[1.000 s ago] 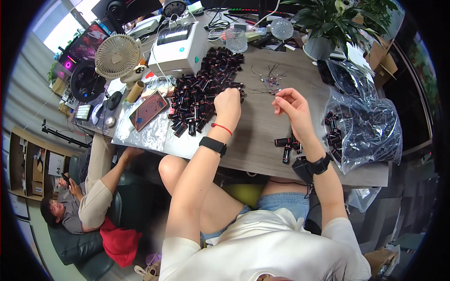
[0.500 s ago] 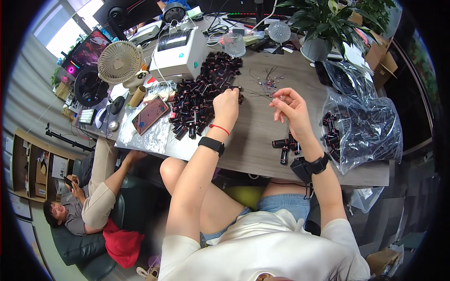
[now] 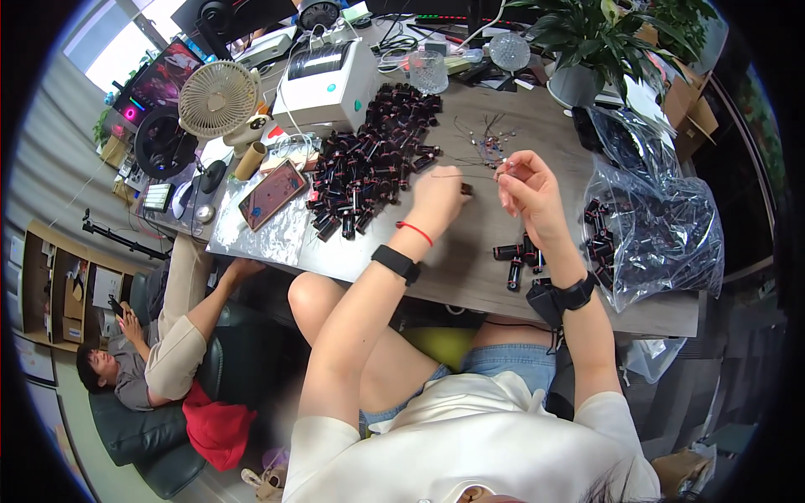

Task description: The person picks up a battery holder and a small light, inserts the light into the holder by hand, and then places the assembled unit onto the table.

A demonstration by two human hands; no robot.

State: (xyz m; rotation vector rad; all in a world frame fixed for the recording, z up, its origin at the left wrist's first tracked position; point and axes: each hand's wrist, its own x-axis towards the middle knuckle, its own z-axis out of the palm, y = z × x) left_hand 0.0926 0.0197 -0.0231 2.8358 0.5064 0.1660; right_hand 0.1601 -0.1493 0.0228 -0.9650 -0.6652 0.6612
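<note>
My left hand [image 3: 438, 201] is closed round a small black cylinder [image 3: 466, 190] whose end pokes out by the fingers; the rest is hidden. My right hand [image 3: 532, 194] faces it, thumb and fingers pinched on a thin wire [image 3: 501, 170] with a small pale tip. Behind the hands lies a loose bunch of thin wires [image 3: 488, 142] with small coloured ends. A big pile of black cylinders [image 3: 365, 168] with red rings spreads to the left of my left hand. Several more black cylinders [image 3: 515, 268] lie below my right hand.
At right, a clear plastic bag [image 3: 662, 243] holds more black cylinders. A phone [image 3: 272, 194], a beige fan [image 3: 220, 99] and a white box-shaped machine [image 3: 327, 88] stand left. Far back are a glass cup [image 3: 428, 72] and a potted plant [image 3: 579, 80]. A person [image 3: 138, 344] reclines at left.
My left hand has moved right, away from the pile, with a black cylinder in it. My right hand has shifted slightly, its fingers now pinched on the wire. The view has tilted a little.
</note>
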